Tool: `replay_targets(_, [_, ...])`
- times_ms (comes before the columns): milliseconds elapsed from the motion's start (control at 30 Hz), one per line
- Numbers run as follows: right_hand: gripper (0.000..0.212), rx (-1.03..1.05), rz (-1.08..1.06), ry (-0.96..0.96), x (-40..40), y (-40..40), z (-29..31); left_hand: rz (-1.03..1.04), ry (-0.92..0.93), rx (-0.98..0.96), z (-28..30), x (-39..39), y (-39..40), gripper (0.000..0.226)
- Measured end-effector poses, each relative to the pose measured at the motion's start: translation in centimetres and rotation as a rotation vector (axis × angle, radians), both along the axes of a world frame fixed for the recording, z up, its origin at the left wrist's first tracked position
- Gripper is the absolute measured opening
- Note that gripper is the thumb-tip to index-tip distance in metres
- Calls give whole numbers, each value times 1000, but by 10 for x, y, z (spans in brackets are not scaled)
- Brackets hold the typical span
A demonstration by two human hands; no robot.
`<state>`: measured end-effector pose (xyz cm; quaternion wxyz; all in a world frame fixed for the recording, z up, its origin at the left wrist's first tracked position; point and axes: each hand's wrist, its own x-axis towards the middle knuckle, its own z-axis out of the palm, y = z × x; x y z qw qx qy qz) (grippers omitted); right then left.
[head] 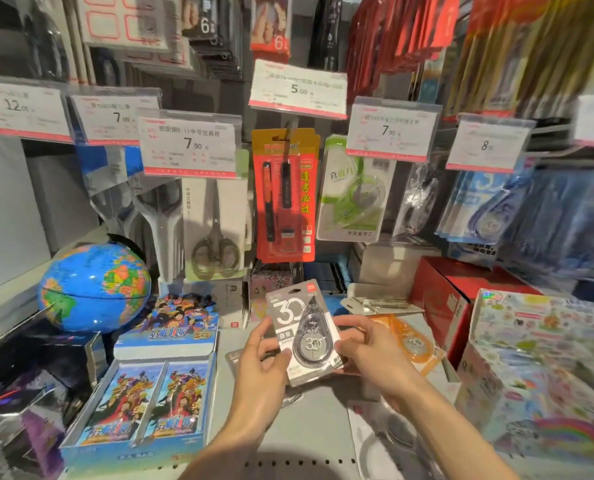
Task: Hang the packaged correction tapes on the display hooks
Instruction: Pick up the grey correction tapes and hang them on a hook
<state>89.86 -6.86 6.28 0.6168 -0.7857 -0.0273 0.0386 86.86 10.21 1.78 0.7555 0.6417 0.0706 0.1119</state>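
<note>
A blue globe (94,287) stands at nine o'clock on the grey shelf (323,427). Toward seven o'clock sits an open box of anime cards (143,403). Packaged scissors (215,233) hang near the centre, an orange-red pen pack (285,195) just beside them. A red carton (448,306) rests at three o'clock.

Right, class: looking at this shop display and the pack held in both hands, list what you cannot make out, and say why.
All head view:
- Display hooks: hidden behind the price tags.
- Goods at the right edge: motion-blurred and cut off.
- Small print on the grey correction tape pack: too small; left hand and right hand cover its sides.
- Orange pack on the shelf: partly hidden by the right hand.
</note>
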Motion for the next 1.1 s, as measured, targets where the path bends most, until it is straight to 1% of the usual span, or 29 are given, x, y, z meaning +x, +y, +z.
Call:
replay_targets(100, [44,-167,-18,-134,-9,-20,10,-60,-53,62,10,-6,-18,54])
replay_targets(167, [46,-200,-16,-193,-14,-36,20,-67,-99,100,22,-10,-33,50])
replay_targets(267, [46,-268,-25,-297,-23,-65,37,-75,-141,103,41,-12,-60,52])
replay_targets(400, [47,-298,-7,-394,-30,-107,57,-70,-225,106,64,-15,-103,51])
replay_targets(500, [58,-299,35,-447,-29,-141,73,-11,-280,144,81,-15,-141,49])
replay_targets(600, [47,-283,73,-541,-29,-170,83,15,-302,163,101,-17,-177,46])
replay_targets(700, [62,-325,58,-629,-21,-191,85,38,-325,164,115,-14,-204,48])
replay_targets(800, [66,-311,32,-667,-17,-204,87,42,-319,174,122,-13,-219,45])
replay_targets(933, [81,-320,-18,-700,-15,-214,90,-23,-300,190,135,-17,-226,36])
replay_targets(1000, [83,-343,-43,-724,-13,-218,93,-27,-304,160,141,-11,-220,31])
replay_targets(1100, [82,-368,-69,-773,-11,-224,101,21,-321,170,163,-2,-202,24])
